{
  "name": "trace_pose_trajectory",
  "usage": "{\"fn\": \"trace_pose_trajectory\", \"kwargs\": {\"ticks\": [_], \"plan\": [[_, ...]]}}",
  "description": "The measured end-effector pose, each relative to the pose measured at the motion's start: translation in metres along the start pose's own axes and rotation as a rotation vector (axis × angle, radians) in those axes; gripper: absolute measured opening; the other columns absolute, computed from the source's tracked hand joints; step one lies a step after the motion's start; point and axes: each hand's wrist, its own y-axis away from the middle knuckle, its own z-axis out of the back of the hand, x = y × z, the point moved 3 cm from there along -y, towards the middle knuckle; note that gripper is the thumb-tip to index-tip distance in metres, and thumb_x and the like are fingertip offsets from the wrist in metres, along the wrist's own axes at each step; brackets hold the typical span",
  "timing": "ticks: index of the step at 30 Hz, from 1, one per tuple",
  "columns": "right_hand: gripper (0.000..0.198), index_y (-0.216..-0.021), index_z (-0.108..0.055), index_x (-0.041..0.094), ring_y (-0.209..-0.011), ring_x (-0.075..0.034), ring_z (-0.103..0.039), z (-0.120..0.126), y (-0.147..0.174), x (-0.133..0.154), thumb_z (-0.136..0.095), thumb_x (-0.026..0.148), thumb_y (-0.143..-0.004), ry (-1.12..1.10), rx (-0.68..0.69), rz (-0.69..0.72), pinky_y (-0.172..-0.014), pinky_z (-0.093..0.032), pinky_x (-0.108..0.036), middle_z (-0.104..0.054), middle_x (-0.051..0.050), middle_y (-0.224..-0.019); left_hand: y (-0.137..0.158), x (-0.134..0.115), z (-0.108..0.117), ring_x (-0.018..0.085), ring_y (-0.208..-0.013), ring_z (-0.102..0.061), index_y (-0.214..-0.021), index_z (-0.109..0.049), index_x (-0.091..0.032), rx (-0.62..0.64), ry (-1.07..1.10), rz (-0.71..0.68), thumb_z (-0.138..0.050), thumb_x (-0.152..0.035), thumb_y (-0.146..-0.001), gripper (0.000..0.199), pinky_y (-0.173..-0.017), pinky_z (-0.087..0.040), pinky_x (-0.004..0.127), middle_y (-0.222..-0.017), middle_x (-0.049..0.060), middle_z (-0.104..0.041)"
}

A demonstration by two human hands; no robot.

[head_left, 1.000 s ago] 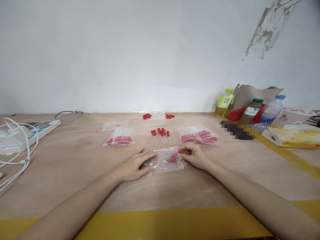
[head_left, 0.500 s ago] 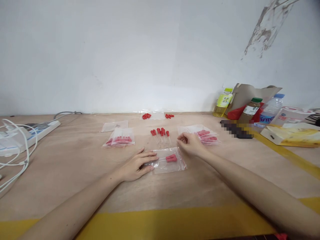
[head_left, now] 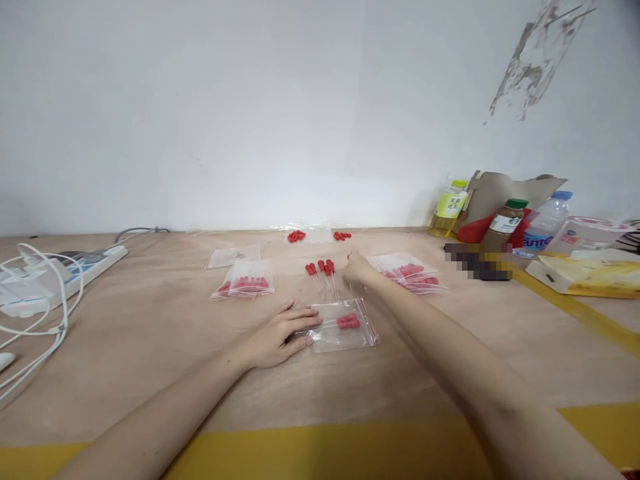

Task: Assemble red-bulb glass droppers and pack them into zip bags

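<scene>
My left hand [head_left: 283, 335] lies flat with its fingers stretched out over the left end of a clear zip bag [head_left: 333, 340]. Inside the bag are a few droppers with red rubber bulbs [head_left: 349, 321]. My right hand [head_left: 357, 269] is closed in a pinch around a dropper [head_left: 349, 257]; only a bit of its red bulb and thin glass tip shows. Just left of that hand, several loose red-bulbed droppers [head_left: 327, 269] lie side by side, bulbs away from me.
Filled zip bags [head_left: 253, 283] lie at left, more filled bags [head_left: 413, 272] at right. A flat bag [head_left: 233, 257] and loose red bulbs [head_left: 297, 236] are farther back. A power strip [head_left: 95, 267] with cables sits left; bottles [head_left: 450, 207] and a yellow packet [head_left: 585, 272] stand right.
My right hand has moved left and slightly away from me and taken hold of a dropper from the right of the loose group. My left hand stays on the bag.
</scene>
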Motion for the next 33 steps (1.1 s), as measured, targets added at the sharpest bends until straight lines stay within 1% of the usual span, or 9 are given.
{"fn": "trace_pose_trajectory", "kwargs": {"ticks": [3,5,7,8,11,16,24,29,33], "plan": [[0.044,-0.121,-0.034,0.011,-0.075,-0.018,-0.06,0.025,0.021,-0.02,-0.043,0.019,-0.078,-0.12,-0.141,-0.001,-0.066,-0.046,-0.029,-0.06,-0.011,-0.089,0.0,0.001,-0.001,0.018,-0.126,-0.033,-0.129,-0.039,-0.03,0.003,0.001,0.002,-0.038,-0.039,-0.09,0.041,-0.108,-0.013,0.045,-0.136,0.003,-0.039],[0.049,-0.125,-0.025,0.017,-0.059,-0.014,-0.058,0.039,0.043,-0.036,-0.042,0.027,-0.08,-0.472,-0.262,0.063,-0.055,-0.047,-0.028,-0.057,-0.004,-0.082,0.0,0.002,-0.001,0.018,-0.126,-0.034,-0.129,-0.039,-0.03,-0.001,0.003,-0.001,-0.038,-0.039,-0.09,0.04,-0.108,-0.014,0.045,-0.135,0.003,-0.04],[0.05,-0.119,-0.027,0.021,-0.051,-0.012,-0.055,0.044,0.066,-0.052,-0.049,0.035,-0.077,-0.7,-0.315,0.051,-0.049,-0.046,-0.026,-0.052,0.002,-0.075,-0.001,0.003,-0.002,0.019,-0.125,-0.035,-0.129,-0.04,-0.03,-0.012,-0.001,-0.01,-0.039,-0.039,-0.09,0.04,-0.108,-0.014,0.045,-0.135,0.003,-0.041],[0.05,-0.116,-0.028,0.021,-0.05,-0.012,-0.054,0.043,0.076,-0.058,-0.052,0.037,-0.075,-0.783,-0.334,0.017,-0.047,-0.046,-0.025,-0.05,0.003,-0.071,-0.001,0.003,-0.002,0.019,-0.125,-0.035,-0.129,-0.04,-0.03,-0.018,-0.006,-0.015,-0.039,-0.039,-0.089,0.04,-0.108,-0.014,0.045,-0.135,0.003,-0.041],[0.048,-0.106,-0.03,0.023,-0.05,-0.012,-0.054,0.034,0.097,-0.069,-0.058,0.04,-0.071,-0.943,-0.337,-0.092,-0.048,-0.048,-0.027,-0.048,0.005,-0.066,-0.001,0.003,-0.002,0.019,-0.125,-0.035,-0.129,-0.04,-0.03,-0.025,-0.011,-0.024,-0.039,-0.038,-0.089,0.04,-0.107,-0.015,0.045,-0.135,0.003,-0.041],[0.047,-0.104,-0.029,0.025,-0.052,-0.014,-0.056,0.021,0.102,-0.065,-0.058,0.039,-0.07,-0.993,-0.303,-0.129,-0.05,-0.05,-0.029,-0.049,0.005,-0.067,0.0,0.003,-0.001,0.019,-0.125,-0.035,-0.129,-0.04,-0.03,-0.02,-0.02,-0.019,-0.039,-0.038,-0.09,0.04,-0.108,-0.016,0.045,-0.135,0.002,-0.04],[0.046,-0.102,-0.031,0.024,-0.047,-0.011,-0.053,0.035,0.105,-0.068,-0.06,0.037,-0.068,-0.984,-0.374,-0.132,-0.046,-0.046,-0.026,-0.048,0.007,-0.062,0.0,0.002,0.0,0.019,-0.125,-0.036,-0.128,-0.04,-0.031,-0.029,-0.01,-0.017,-0.04,-0.038,-0.089,0.04,-0.108,-0.017,0.044,-0.135,0.001,-0.041],[0.048,-0.102,-0.031,0.025,-0.05,-0.013,-0.056,0.024,0.106,-0.063,-0.061,0.037,-0.066,-1.058,-0.306,-0.145,-0.05,-0.05,-0.029,-0.05,0.006,-0.064,0.0,0.002,0.0,0.019,-0.125,-0.035,-0.128,-0.04,-0.03,-0.018,-0.013,-0.013,-0.039,-0.037,-0.09,0.039,-0.108,-0.016,0.044,-0.135,0.002,-0.041],[0.041,-0.096,-0.031,0.025,-0.056,-0.014,-0.06,0.012,0.108,-0.055,-0.058,0.039,-0.069,-1.188,-0.198,-0.191,-0.06,-0.053,-0.033,-0.053,0.005,-0.068,-0.001,0.003,-0.002,0.019,-0.125,-0.035,-0.128,-0.04,-0.03,-0.016,-0.016,-0.011,-0.039,-0.037,-0.09,0.039,-0.108,-0.015,0.045,-0.135,0.002,-0.04]]}}
